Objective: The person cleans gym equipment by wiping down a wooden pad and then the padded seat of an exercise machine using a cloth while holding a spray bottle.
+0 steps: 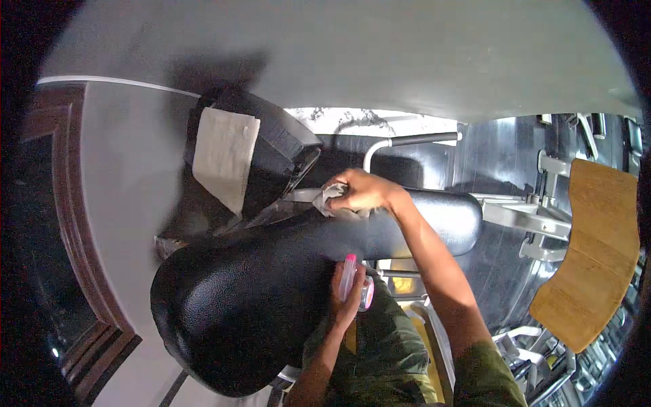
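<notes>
A long black padded gym seat (251,298) stretches across the middle of the head view. My right hand (366,192) is closed around a crumpled whitish cloth (330,198) at the pad's far edge; whether the cloth presses on the pad is hard to tell. Lower down, near the pad's close edge, my left hand (347,305) grips a small clear spray bottle (348,278) with a pink top. A pale, hazy patch shows over the pad between the two hands.
Behind the pad stands a dark machine housing (271,139) with a beige cloth (225,152) draped on it. A padded handle (424,138) sticks out beyond my right hand. To the right are metal frame parts (522,216) and a brown wooden board (590,251).
</notes>
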Demonstrator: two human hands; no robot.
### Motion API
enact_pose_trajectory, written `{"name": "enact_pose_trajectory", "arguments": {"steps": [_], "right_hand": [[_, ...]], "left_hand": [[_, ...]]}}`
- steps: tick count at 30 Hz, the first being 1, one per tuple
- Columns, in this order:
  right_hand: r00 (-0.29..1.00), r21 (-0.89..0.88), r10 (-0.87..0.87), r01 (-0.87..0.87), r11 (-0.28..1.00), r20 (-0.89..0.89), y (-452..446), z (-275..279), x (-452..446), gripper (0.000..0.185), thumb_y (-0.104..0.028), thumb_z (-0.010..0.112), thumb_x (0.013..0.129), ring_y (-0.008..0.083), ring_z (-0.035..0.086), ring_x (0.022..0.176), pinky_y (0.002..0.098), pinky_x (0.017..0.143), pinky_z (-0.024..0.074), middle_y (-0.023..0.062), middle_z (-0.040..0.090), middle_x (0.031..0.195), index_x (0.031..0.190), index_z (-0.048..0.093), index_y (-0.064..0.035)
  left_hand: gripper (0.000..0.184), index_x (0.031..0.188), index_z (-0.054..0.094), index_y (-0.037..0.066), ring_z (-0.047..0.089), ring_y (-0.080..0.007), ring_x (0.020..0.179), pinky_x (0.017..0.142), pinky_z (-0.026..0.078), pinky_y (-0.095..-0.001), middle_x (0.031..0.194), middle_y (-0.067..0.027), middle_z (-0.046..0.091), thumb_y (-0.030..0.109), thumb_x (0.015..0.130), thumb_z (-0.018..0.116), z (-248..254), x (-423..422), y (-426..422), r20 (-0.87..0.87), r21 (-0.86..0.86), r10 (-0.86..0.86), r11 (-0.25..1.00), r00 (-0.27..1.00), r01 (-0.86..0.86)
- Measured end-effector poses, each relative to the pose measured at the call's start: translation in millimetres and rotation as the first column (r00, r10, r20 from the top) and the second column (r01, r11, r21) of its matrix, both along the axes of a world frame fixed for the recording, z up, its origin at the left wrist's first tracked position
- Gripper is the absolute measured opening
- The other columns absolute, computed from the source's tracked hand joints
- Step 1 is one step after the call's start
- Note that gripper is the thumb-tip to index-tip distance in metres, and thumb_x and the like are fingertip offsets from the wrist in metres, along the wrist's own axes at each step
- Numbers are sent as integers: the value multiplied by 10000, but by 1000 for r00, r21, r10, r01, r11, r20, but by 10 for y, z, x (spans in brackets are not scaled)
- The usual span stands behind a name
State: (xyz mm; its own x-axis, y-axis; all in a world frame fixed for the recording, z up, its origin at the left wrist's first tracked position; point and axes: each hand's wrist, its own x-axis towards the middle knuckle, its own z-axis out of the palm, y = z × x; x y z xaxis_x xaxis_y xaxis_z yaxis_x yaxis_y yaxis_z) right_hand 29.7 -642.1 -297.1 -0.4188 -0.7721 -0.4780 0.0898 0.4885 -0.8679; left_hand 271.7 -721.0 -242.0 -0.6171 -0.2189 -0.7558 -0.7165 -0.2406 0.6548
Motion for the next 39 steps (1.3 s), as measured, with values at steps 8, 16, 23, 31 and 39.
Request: {"name": "enact_pose_trajectory", "arguments": {"steps": [8, 16, 23, 31, 39], "right_hand": [[986, 107, 163, -158, 982, -42, -162, -66, -208, 554, -387, 680, 770, 334, 642, 1056, 382, 945, 500, 186, 679, 1148, 1217, 654, -62], [977, 185, 212, -207, 961, -8, -132, -394, -218, 561, -431, 678, 764, 318, 660, 1022, 389, 887, 517, 172, 697, 1106, 1189, 663, -66], [987, 173, 139, -152, 973, 81, -95, -507, -200, 476, -350, 690, 771, 278, 679, 904, 373, 822, 537, 167, 716, 990, 1127, 675, -36], [997, 356, 5, -32, 934, 78, 197, -869, -109, 704, -566, 725, 692, 322, 665, 1019, 394, 868, 522, 238, 684, 1066, 1052, 682, 38], [992, 189, -107, 92, 978, 69, 149, -784, -23, 711, -526, 772, 669, 291, 679, 924, 370, 825, 543, 189, 704, 1021, 1125, 669, 10]], "left_hand": [[304, 1047, 558, 80, 578, -101, 684, 631, 459, -265, 788, 1, 573, 338, 933, 673, 107, -106, -27, -56, 21, -32, 999, 998, 33], [246, 1094, 556, 58, 603, -115, 802, 736, 494, -282, 904, -27, 586, 259, 970, 625, 40, -45, -56, -52, 34, -77, 996, 996, 79], [293, 1136, 549, 49, 610, -126, 859, 767, 513, -293, 978, -24, 590, 283, 974, 616, -47, -3, -96, 16, 76, -106, 992, 994, 104], [242, 1118, 550, 60, 603, -115, 831, 755, 510, -287, 938, -18, 591, 251, 981, 608, 65, -61, -74, -25, 47, -89, 995, 996, 90], [213, 1057, 548, 67, 596, -103, 789, 718, 487, -276, 862, -10, 591, 259, 984, 601, 24, -50, -65, -62, -1, -137, 991, 989, 137]]}}
